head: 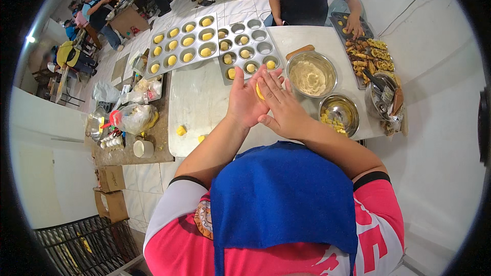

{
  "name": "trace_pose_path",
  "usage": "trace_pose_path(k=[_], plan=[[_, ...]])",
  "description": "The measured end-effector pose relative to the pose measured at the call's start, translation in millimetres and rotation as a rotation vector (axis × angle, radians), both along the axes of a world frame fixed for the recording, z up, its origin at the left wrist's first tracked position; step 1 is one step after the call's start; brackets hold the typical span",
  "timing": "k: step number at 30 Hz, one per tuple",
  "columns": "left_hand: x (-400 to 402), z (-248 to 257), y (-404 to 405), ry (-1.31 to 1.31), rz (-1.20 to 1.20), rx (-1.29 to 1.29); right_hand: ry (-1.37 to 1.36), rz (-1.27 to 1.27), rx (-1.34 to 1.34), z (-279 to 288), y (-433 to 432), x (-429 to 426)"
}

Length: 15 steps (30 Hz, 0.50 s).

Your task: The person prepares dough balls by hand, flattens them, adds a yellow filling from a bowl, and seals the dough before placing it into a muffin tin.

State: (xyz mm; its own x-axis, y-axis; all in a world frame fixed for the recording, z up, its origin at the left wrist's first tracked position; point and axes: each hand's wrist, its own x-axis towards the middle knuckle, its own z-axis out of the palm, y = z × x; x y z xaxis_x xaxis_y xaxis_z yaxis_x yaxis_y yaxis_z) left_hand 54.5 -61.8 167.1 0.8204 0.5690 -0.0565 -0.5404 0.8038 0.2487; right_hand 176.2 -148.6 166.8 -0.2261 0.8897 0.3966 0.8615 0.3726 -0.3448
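Note:
My left hand [242, 101] is raised palm up over the table, fingers extended. Laid across it is my right hand [283, 105], and a piece of yellow dough [259, 91] is pressed between the two palms, mostly covered. Just beyond my fingertips, a metal muffin tin [254, 46] holds yellow dough pieces in some cups; several far cups look bare. Another muffin tin [197, 42] to its left overlaps it, with a dough piece in each cup. Two yellow lumps [181, 130] lie on the table left of my forearm, one partly hidden by it.
Right of my hands stand a steel bowl [332, 69] of pale floury mixture and a smaller bowl [352, 109] with yellow cubes. A co-worker's hand [353, 27] reaches over a tray beside topped pastries [379, 54]. A cluttered side table [161, 138] adjoins on the left.

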Motion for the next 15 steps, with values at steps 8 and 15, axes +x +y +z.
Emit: trace_pose_path(k=[8, 15], plan=[[3.1, -42.9, -1.0, 0.324, 0.000, 0.103, 0.979, -0.031, -0.323, -65.6, 15.5, -3.5], [-14.2, -81.0, 7.6, 0.506, 0.038, -0.156, 1.366, -0.311, -0.305, -10.8, 25.4, 20.6]])
